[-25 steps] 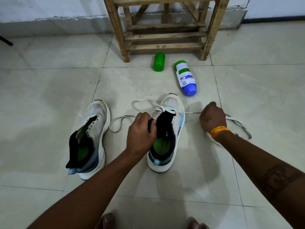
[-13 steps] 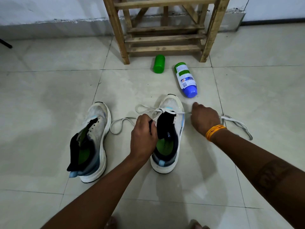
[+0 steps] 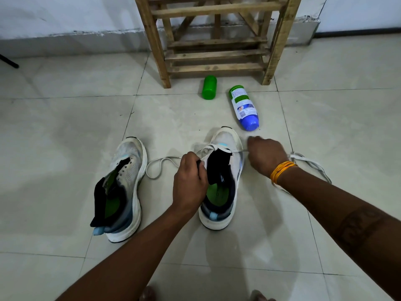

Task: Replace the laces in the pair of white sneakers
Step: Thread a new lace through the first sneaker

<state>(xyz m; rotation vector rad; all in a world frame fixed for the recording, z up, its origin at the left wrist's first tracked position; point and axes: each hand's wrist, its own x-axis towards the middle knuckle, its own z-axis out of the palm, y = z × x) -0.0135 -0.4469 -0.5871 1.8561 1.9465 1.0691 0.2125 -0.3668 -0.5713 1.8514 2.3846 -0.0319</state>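
Sneakers: pair of white mesh sneakers with green insoles on the pale tiled floor (image 3: pixel 65 131), lower centre of the frame; left sneaker (image 3: pixel 123 187) unlaced, right sneaker (image 3: pixel 223 181) just beside it with its black tongue lifted.
Lace: flat white shoelace (image 3: pixel 156 168) threaded through the right sneaker's front eyelets, one end looping on the tiles between the two sneakers, the other running right.
Left hand (image 3: pixel 189 182): fingers curled around the right sneaker's collar and tongue edge.
Right hand (image 3: pixel 265 156): fingers curled, pinching the lace just beside the sneaker's toe; orange thread band at the wrist.
Spare lace (image 3: pixel 310 164): white, loose on the tiles behind the right wrist.
Edges: wooden slatted stand (image 3: pixel 217 53) at upper centre, with a green plastic cap (image 3: pixel 209 87) and a capless blue bottle (image 3: pixel 245 107) lying in front of it.
Open room: bare tiles at left and right of the frame.
Change: right hand has moved in towards the toe, leaving the lace span shorter; left hand keeps its grip.
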